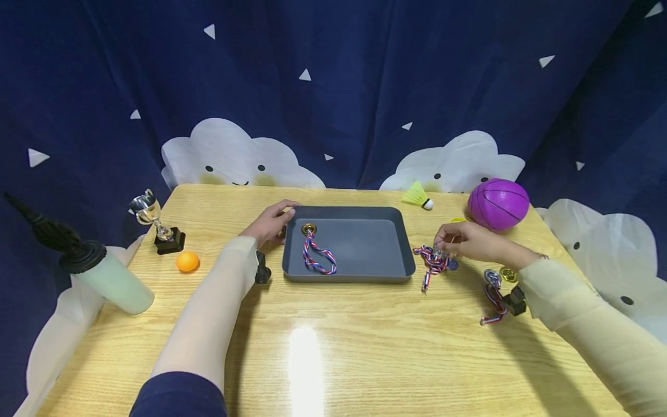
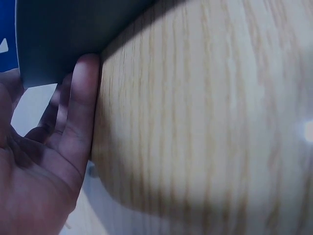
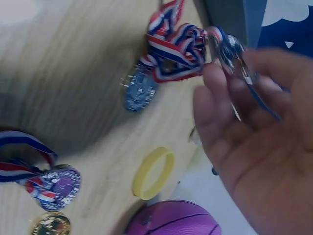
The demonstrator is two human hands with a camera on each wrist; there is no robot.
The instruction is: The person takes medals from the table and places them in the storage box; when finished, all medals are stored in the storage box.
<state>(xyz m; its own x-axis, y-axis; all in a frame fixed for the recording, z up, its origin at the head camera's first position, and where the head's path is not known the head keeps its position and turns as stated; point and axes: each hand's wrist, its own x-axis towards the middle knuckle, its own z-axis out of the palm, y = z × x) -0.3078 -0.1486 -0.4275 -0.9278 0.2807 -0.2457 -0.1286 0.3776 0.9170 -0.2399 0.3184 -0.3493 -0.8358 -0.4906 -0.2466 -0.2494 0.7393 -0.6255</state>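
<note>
A dark grey tray (image 1: 359,246) has a gold medal (image 1: 309,229) with a striped ribbon lying in its left part. At the tray's left side, my left hand (image 1: 271,223) grips the wall, thumb at the rim and fingers along the outside (image 2: 80,98). My right hand (image 1: 466,240) pinches a silver medal (image 3: 230,56) between thumb and fingertips, right of the tray. Its red, white and blue ribbon (image 3: 176,46) is bunched beneath, beside another silver medal (image 3: 140,89). Near my right wrist lie a silver medal (image 1: 492,277) with ribbon and a gold medal (image 1: 508,274).
A purple ball (image 1: 498,204), a yellow wristband (image 3: 153,174) and a yellow shuttlecock (image 1: 418,196) are at the back right. On the left stand a silver trophy cup (image 1: 156,223) and a pale green bottle (image 1: 117,284), with an orange ball (image 1: 187,261) between them.
</note>
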